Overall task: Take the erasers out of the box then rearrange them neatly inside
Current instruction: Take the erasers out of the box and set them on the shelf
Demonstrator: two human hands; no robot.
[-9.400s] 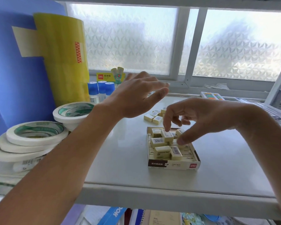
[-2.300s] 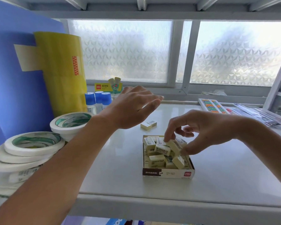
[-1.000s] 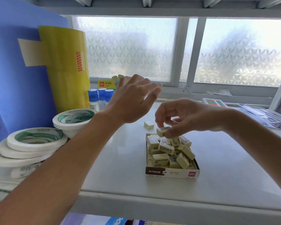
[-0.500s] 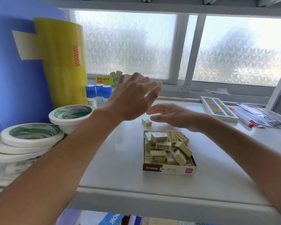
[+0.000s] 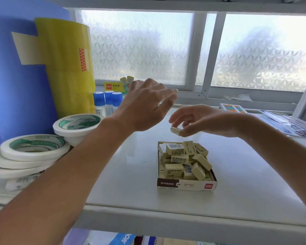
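Observation:
A small open cardboard box (image 5: 185, 186) stands on the white shelf, holding several cream erasers (image 5: 173, 169) in a loose jumble. My right hand (image 5: 201, 121) hovers just behind and above the box and pinches one cream eraser (image 5: 175, 130) between thumb and fingertips. My left hand (image 5: 145, 106) hangs in the air to the left of it, fingers spread, palm down, holding nothing. The shelf spot behind my hands is hidden.
Stacked white tape rolls (image 5: 32, 149) and another roll (image 5: 78, 123) sit at the left, beside a yellow roll (image 5: 67, 68) and blue roll (image 5: 16, 76). Blue-capped glue bottles (image 5: 107, 101) stand at the back. Packaged stationery (image 5: 286, 122) lies at the right. The shelf's front edge (image 5: 184, 220) is near.
My right hand has picked the loose eraser up off the shelf behind the box and now holds it above the box's back edge. My left hand has stayed put.

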